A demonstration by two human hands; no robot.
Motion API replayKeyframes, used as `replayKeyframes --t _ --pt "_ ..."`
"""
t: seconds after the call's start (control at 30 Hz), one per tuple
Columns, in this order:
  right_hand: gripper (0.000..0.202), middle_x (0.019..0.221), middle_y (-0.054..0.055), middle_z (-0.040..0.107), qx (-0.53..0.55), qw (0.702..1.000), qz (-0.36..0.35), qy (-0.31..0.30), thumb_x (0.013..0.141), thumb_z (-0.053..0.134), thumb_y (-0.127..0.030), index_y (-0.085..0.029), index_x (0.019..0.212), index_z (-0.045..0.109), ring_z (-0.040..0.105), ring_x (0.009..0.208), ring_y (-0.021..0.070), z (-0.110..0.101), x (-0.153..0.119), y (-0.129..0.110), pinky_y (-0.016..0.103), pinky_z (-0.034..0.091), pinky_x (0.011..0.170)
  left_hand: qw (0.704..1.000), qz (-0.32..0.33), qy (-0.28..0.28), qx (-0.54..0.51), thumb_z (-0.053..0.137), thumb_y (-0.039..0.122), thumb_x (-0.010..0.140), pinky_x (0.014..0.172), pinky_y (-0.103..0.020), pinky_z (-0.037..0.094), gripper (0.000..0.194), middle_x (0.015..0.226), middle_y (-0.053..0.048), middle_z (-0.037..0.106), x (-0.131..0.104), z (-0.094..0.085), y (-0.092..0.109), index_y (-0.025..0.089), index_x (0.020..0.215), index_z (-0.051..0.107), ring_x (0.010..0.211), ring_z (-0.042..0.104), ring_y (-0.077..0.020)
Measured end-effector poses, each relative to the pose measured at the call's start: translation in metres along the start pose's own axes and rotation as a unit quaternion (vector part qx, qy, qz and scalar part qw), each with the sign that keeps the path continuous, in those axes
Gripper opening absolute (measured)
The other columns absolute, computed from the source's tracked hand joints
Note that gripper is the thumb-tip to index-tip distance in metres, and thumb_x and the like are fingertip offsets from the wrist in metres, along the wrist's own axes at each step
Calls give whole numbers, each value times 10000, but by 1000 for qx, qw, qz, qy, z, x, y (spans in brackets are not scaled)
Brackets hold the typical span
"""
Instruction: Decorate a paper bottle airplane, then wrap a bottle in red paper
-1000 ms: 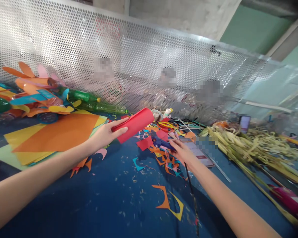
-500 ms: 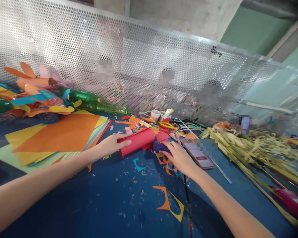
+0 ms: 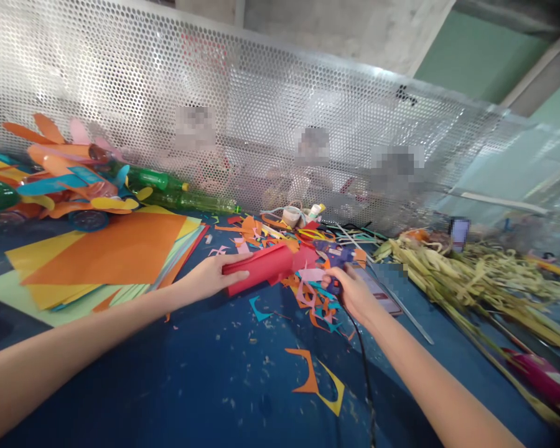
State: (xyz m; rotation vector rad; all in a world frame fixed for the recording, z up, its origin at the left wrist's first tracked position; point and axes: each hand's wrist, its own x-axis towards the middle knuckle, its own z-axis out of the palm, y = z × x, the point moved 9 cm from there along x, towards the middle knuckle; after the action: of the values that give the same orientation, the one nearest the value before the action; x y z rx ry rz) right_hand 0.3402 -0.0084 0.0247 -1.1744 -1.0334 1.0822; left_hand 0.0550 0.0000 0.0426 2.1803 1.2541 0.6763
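Note:
My left hand (image 3: 210, 277) grips the left end of a red paper roll (image 3: 266, 266), thumb in front and fingers behind it. The roll lies slightly tilted just above the blue table. To its right, my right hand (image 3: 352, 294) is closed on the handle of a dark blue glue gun (image 3: 336, 254). A black cord (image 3: 364, 354) runs from the handle toward the table's near edge. Paper scraps (image 3: 308, 292) in pink, blue and orange lie between the two hands. A phone (image 3: 378, 291) rests partly hidden behind my right wrist.
Coloured paper sheets (image 3: 112, 252) are stacked at left, below a paper-and-bottle model plane (image 3: 74, 180). Green plastic bottles (image 3: 186, 198) lie behind. Dried leaf strips (image 3: 471, 286) cover the right side. A perforated metal screen (image 3: 261, 106) borders the far side, with people beyond it.
My right hand has lifted and turned the glue gun, which now stands more upright, farther right and farther from the red roll. The cord has swung right. My left hand has barely moved.

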Motion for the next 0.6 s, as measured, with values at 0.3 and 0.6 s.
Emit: replayKeyframes --t 0.3,0.6 --pt "313 606 -30 476 -146 967 -32 -206 875 495 -495 -191 828 553 451 568 116 60 -60 -37 262 408 563 999 28 21 0 545 473 830 1005 -317 403 504 1312 18 562 -7 3 13 305 1304 518 1176 544 -226" --pt "376 648 -9 487 -335 905 -35 -260 879 444 -545 -199 775 549 447 569 118 100 -107 -16 233 372 507 995 72 42 58 519 516 853 1076 -325 334 507 1378 36 499 -16 9 28 337 1325 480 1258 465 -188"
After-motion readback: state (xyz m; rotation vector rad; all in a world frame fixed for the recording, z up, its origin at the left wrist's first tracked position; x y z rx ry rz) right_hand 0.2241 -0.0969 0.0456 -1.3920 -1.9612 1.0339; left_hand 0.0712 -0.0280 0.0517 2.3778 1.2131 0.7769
